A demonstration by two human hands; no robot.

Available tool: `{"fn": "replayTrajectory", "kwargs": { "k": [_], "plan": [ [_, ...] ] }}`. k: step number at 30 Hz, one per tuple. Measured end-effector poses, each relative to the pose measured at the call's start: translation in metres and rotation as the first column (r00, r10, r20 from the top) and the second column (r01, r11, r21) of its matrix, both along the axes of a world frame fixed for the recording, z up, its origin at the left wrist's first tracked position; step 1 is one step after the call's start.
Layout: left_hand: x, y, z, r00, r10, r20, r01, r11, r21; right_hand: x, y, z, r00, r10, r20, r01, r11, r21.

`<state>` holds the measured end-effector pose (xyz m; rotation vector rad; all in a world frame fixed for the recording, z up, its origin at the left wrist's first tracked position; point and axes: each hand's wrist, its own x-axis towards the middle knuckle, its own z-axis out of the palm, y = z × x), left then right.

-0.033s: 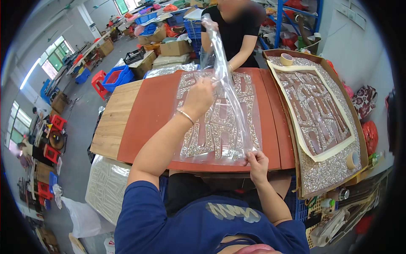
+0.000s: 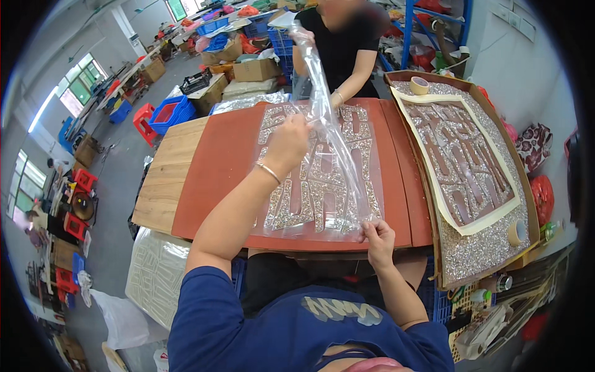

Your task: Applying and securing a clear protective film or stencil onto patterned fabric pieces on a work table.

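Observation:
On the red board [image 2: 214,180] lies a sheet of glittery rhinestone pieces [image 2: 328,180], cut into shapes with bare reddish gaps between them. A clear plastic film [image 2: 322,111] is partly lifted off or over it, bunched into a long fold that runs from far to near. My left hand [image 2: 290,139] grips the film at the middle of the sheet, fingers closed. Near the sheet's front right corner, my right hand [image 2: 378,239] pinches the film's edge between thumb and fingers. Across the board, a co-worker's hand [image 2: 302,37] holds up the far end of the film; their other hand rests near the sheet's far edge.
At right, a shallow tray [image 2: 474,266] of loose glitter stones holds a cream-framed panel [image 2: 477,230] and tape rolls [image 2: 419,85]. A wooden board [image 2: 167,177] adjoins the red one at left. Blue crates [image 2: 173,115] and a red stool [image 2: 144,123] stand beyond.
My left hand and the co-worker's raised hand have shifted very slightly left with the film. My right hand keeps its place.

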<state>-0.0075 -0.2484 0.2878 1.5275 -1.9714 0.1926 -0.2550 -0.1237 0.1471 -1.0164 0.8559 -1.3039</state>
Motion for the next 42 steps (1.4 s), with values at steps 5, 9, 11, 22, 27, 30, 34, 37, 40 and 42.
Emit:
{"fn": "replayTrajectory", "kwargs": {
  "k": [5, 9, 11, 22, 27, 30, 34, 37, 40, 42],
  "plan": [
    [0.033, 0.032, -0.018, 0.995, 0.028, -0.098, -0.025, 0.999, 0.033, 0.003, 0.009, -0.006, 0.999, 0.008, 0.052, -0.008, 1.000, -0.010],
    [0.037, 0.049, -0.049, 0.981, 0.078, -0.180, -0.056, 0.991, 0.122, 0.007, 0.019, -0.014, 0.997, -0.043, 0.060, 0.039, 0.998, 0.056],
    [0.022, 0.053, -0.056, 0.967, 0.083, -0.239, -0.058, 0.992, 0.109, -0.003, 0.018, -0.013, 0.987, -0.122, 0.102, 0.113, 0.990, 0.087],
    [-0.023, 0.063, -0.136, -0.026, 0.158, -0.987, 0.197, 0.969, 0.150, -0.043, 0.021, 0.008, 0.939, -0.339, 0.056, 0.343, 0.931, -0.128],
    [-0.005, 0.015, -0.146, -0.225, 0.215, -0.950, 0.323, 0.937, 0.135, -0.029, 0.018, 0.019, 0.963, -0.248, -0.108, 0.217, 0.948, -0.234],
    [0.005, -0.029, -0.134, -0.337, 0.268, -0.903, 0.406, 0.906, 0.118, -0.017, 0.001, 0.030, 0.959, -0.242, -0.147, 0.198, 0.945, -0.262],
    [-0.012, -0.067, -0.101, -0.122, 0.425, -0.897, 0.321, 0.872, 0.369, -0.012, -0.006, 0.025, 0.969, -0.221, -0.108, 0.189, 0.950, -0.250],
    [0.006, -0.102, -0.115, 0.158, 0.299, -0.941, 0.276, 0.902, 0.332, -0.007, 0.000, 0.023, 0.969, -0.204, -0.142, 0.172, 0.962, -0.210],
    [0.015, -0.110, -0.114, 0.295, 0.149, -0.944, 0.431, 0.861, 0.271, -0.015, 0.000, 0.015, 0.967, -0.228, -0.109, 0.208, 0.963, -0.172],
    [0.021, -0.096, -0.105, 0.778, 0.234, -0.583, 0.113, 0.861, 0.496, -0.023, 0.000, 0.009, 0.966, -0.246, -0.080, 0.237, 0.966, -0.105]
  ]
}}
